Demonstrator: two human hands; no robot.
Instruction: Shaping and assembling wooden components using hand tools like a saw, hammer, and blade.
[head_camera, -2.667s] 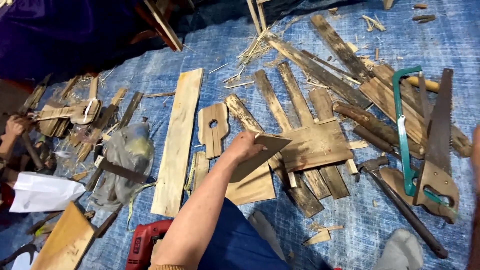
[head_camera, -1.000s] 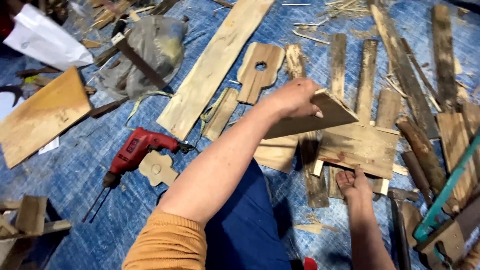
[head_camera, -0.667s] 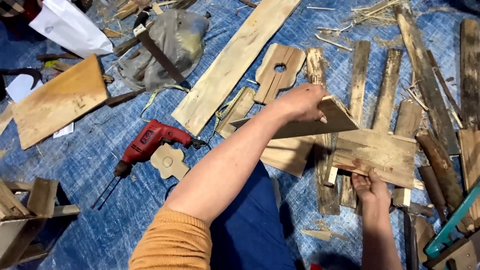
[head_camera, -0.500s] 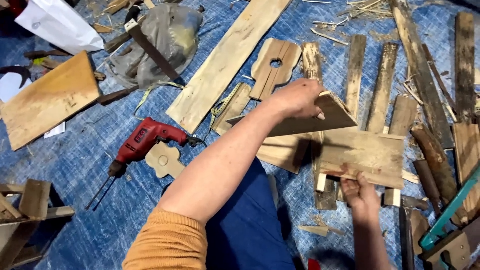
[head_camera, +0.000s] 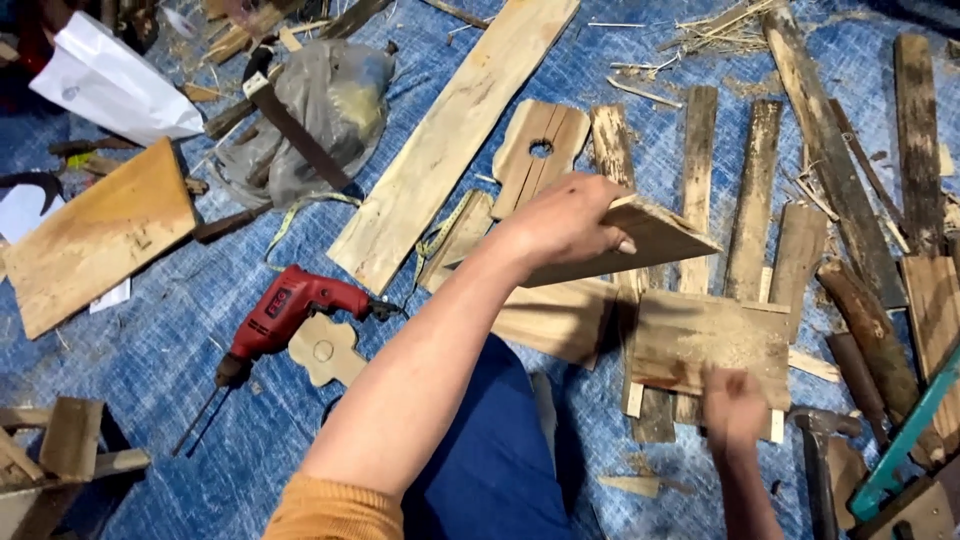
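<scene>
My left hand (head_camera: 560, 225) grips a flat wooden board with a pointed end (head_camera: 665, 238) and holds it lifted over the blue tarp. Below it lies a square wooden panel (head_camera: 715, 335) nailed across narrow slats. My right hand (head_camera: 735, 405) is blurred at that panel's near edge, fingers curled; whether it grips anything cannot be told. A cut-out board with a round hole (head_camera: 535, 155) lies just beyond my left hand.
A red power drill (head_camera: 290, 310) lies at my left beside a small wooden cut-out (head_camera: 325, 350). A long plank (head_camera: 455, 135), a grey sack (head_camera: 310, 110), a white bag (head_camera: 110, 80), a wide board (head_camera: 95, 235) and many scrap slats (head_camera: 755, 190) surround me. A green saw frame (head_camera: 910, 430) lies at right.
My right hand came into view at the square panel and slid toward its near edge. My left hand has kept the pointed board raised. The view shifted left and closer.
</scene>
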